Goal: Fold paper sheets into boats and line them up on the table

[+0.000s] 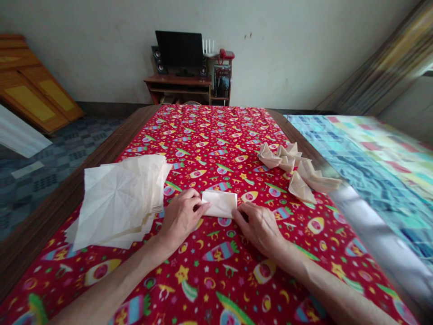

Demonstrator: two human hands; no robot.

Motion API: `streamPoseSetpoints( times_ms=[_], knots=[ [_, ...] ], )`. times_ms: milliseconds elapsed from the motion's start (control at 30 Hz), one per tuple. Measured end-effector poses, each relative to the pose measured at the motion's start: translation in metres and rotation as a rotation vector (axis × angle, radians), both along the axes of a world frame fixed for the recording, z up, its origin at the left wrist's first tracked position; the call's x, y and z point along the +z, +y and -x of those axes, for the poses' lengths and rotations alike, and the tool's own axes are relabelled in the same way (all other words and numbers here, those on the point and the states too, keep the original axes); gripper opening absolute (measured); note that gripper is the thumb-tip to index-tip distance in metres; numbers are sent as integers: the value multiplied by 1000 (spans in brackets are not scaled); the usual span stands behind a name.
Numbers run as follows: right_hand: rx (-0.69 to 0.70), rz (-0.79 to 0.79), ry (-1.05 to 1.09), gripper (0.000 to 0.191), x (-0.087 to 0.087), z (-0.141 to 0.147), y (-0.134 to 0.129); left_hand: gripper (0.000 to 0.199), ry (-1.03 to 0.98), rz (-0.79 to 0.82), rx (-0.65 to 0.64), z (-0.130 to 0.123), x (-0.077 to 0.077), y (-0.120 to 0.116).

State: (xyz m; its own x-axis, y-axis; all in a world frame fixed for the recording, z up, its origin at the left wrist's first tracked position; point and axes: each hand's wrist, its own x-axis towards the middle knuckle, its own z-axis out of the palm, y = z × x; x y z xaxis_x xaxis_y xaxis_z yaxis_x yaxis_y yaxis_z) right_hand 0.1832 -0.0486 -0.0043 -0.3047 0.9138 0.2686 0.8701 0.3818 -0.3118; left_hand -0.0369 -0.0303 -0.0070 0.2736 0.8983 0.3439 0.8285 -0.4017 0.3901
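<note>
A small folded sheet of white paper [219, 204] lies flat on the red patterned cloth, between my two hands. My left hand [184, 212] grips its left end, with the thumb on top near the lower edge. At the right end, the curled fingers of my right hand [259, 223] pinch the paper's lower right corner. To the left of my left hand lies a loose pile of creased paper sheets [115, 198]. Several folded paper pieces [301, 174] with pointed ends sit beyond my right hand, near the table's right edge.
The red cloth [216, 153] covers most of a table with dark wooden edges [111, 144]. A bed with a patterned cover [365, 162] stands along the right side. Past the far end are a desk [179, 81] with a monitor [180, 49] and a wooden cabinet [40, 85].
</note>
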Motion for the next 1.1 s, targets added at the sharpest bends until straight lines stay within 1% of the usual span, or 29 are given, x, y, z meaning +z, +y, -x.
streamPoseSetpoints(
  times_ms=[200, 433, 533, 633, 667, 700, 733, 767, 833, 900, 933, 1000, 1100],
  knots=[
    [-11, -25, -30, 29, 2, 2, 1, 34, 38, -45, 14, 1, -6, 6],
    [-4, -71, -80, 27, -2, 1, 3, 37, 106, -31, 37, -2, -2, 7],
    [-6, -59, -88, 26, -1, 2, 4, 32, 107, -37, 56, -3, -1, 7],
    [-12, -31, -88, 26, 2, 3, 5, 21, 74, -68, 91, -4, 0, 6],
    [-12, -26, -87, 27, 2, 3, 5, 20, 54, -92, 100, -5, 0, 5],
    [-10, -24, -87, 27, 2, 3, 5, 24, 36, -122, 102, -6, 1, 4],
    [-10, -26, -87, 28, 2, 3, 5, 30, 26, -154, 87, -7, 3, 2],
    [-10, -29, -87, 28, 2, 3, 4, 35, 34, -180, 44, -8, 4, 0],
    [-13, -34, -88, 28, 1, 2, 4, 39, 96, -197, -115, -12, 8, -5],
    [-22, -28, -90, 28, 0, 2, 4, 40, 182, -172, -295, -16, 10, -11],
    [-26, -22, -90, 28, 0, 2, 4, 40, 215, -152, -356, -17, 11, -14],
    [-32, -11, -91, 29, 0, 2, 4, 39, 246, -116, -403, -20, 10, -18],
    [-33, -3, -95, 30, 1, 2, 3, 40, 251, -96, -405, -22, 8, -21]
  ],
)
